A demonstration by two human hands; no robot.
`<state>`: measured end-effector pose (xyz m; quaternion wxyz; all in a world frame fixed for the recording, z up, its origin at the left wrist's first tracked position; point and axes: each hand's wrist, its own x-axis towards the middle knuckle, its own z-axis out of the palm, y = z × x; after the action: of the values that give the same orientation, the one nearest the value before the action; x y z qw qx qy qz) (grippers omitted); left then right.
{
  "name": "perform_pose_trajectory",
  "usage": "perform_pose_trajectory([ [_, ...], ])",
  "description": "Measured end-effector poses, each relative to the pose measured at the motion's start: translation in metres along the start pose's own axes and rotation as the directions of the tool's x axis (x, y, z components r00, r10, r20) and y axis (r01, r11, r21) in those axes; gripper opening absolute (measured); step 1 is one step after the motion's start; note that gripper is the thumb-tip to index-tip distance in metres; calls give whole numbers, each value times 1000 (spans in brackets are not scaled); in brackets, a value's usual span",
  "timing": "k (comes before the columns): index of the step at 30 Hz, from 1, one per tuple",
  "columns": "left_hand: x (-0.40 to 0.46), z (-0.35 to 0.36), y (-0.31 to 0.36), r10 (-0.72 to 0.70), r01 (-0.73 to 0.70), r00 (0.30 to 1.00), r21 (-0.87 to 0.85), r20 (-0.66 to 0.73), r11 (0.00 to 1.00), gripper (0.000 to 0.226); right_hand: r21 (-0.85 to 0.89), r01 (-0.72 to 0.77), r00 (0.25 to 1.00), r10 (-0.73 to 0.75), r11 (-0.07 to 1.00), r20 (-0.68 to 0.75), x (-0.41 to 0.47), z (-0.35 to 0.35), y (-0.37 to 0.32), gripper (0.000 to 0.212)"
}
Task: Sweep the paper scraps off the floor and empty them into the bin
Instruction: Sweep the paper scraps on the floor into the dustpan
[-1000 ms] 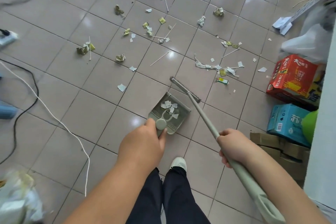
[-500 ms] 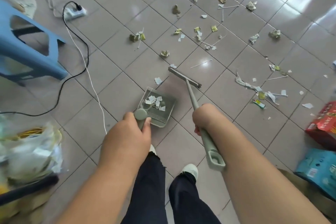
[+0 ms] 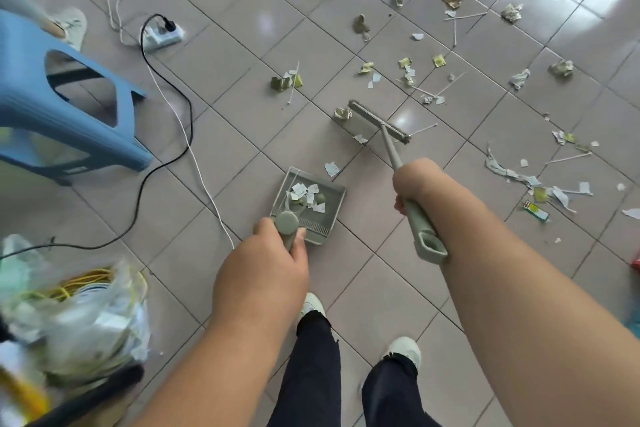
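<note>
since a second ago the broom [image 3: 379, 123] head has gone out past the dustpan [image 3: 310, 199] to a green wad [image 3: 343, 113], and the view has swung left to take in a blue stool [image 3: 52, 107] and a full bag [image 3: 79, 308].

left hand [image 3: 263, 274] clenches the dustpan handle, with the pan's open lip toward the broom. right hand [image 3: 414, 184] grasps the broom stick partway down, the handle end sticking out behind it.

to do this stroke well, i judge: keep the head flat on the tile, draw it straight back to the lip, and hold the pan hard down so nothing slides under. short pulls, or the light scraps [image 3: 408, 74] scatter.

some scraps already lie in the pan, just ahead of the left hand. one white bit [image 3: 332, 169] sits just off the lip, another [image 3: 360, 139] beside the broom head. most still lie well beyond and to the right of both hands. nothing here is clearly the bin, unless the bag at lower left serves.
</note>
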<state>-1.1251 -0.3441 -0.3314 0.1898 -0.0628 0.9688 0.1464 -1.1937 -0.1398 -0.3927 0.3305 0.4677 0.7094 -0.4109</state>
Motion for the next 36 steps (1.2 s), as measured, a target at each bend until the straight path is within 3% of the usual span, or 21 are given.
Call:
perform_pose_trajectory([
  [5, 30, -6, -8, -21, 22, 1000, -48, 19, 999, 31, -46, -173, 984, 174, 984, 30, 41, 4, -30, 17],
  [12, 46, -10, 3, -1, 4, 999, -66, 35, 998, 31, -364, -65, 988, 110, 929, 105, 23, 22, 2, 26],
  [15, 51, -11, 10, 3, -1, 999, -76, 38, 997, 32, -349, 30, 986, 31, 937, 166, -1, 0, 27, 33],
  [19, 54, -12, 20, -8, 11, 999, -79, 42, 997, 32, -250, -109, 981, 145, 962, 129, -14, -41, 28, 26],
  [26, 57, -11, 36, -33, 36, 999, -86, 38, 996, 34, -253, -50, 995, 72, 966, 75, 36, -54, -18, 20],
  [30, 58, -9, 41, -43, 47, 998, -93, 42, 995, 32, -309, -86, 977, 141, 947, 162, 55, -34, -30, 15],
  [34, 61, -12, 42, -70, 76, 995, -89, 69, 993, 32, -392, 63, 962, 49, 918, 270, 27, -21, -17, 20],
  [36, 63, -14, 41, -87, 94, 993, -92, 77, 991, 32, -381, 60, 949, 66, 923, 309, 11, -29, -13, 11],
])
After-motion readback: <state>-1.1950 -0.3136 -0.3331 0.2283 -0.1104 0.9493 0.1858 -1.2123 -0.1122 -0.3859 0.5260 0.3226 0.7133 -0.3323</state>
